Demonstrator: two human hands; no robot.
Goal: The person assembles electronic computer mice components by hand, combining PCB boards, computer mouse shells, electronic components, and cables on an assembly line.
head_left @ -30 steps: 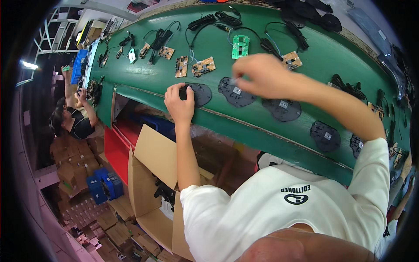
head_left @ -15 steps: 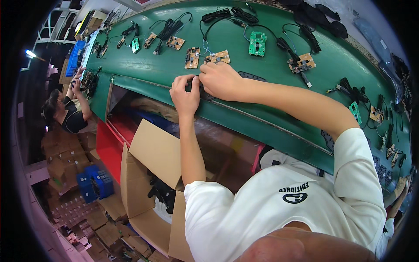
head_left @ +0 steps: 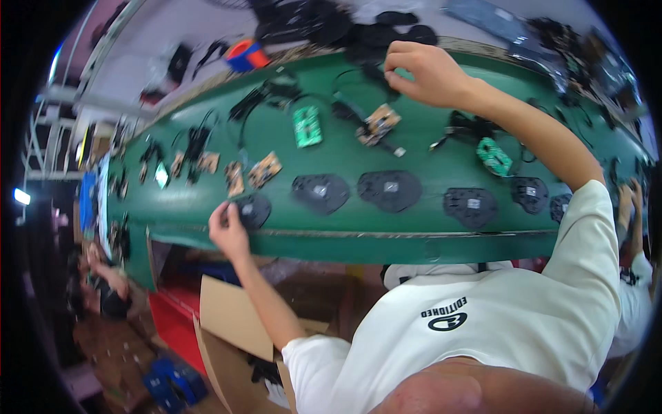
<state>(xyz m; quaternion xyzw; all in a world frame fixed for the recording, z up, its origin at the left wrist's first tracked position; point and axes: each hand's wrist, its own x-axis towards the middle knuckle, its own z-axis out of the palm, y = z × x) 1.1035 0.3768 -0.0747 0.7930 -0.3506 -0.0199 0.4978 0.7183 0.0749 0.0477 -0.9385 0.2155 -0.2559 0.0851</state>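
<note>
My left hand (head_left: 229, 231) is at the front left of the green worktable (head_left: 386, 155). Its fingers curl in beside a dark mouse-shaped plastic base (head_left: 254, 210); what lies between the fingertips is hidden. My right hand (head_left: 431, 74) is raised over the far edge, fingers bent together in front of black rounded pads (head_left: 393, 34). Whether it pinches anything is unclear. More black bases lie along the near edge, one (head_left: 321, 193) close to the left hand and another (head_left: 389, 190) to its right. Behind them are two small brown circuit boards (head_left: 265, 170) and a green board (head_left: 307, 127).
Black cables (head_left: 265, 93) and a brown board (head_left: 379, 124) are spread across the table. A roll of tape (head_left: 246, 55) stands beyond its far edge. Below the left arm is an open cardboard box (head_left: 238, 317). Co-workers are at far left and right.
My right hand has left the base at the front edge and moved up and away to the far edge. My left hand stays by that base. The view has swung to the right.
</note>
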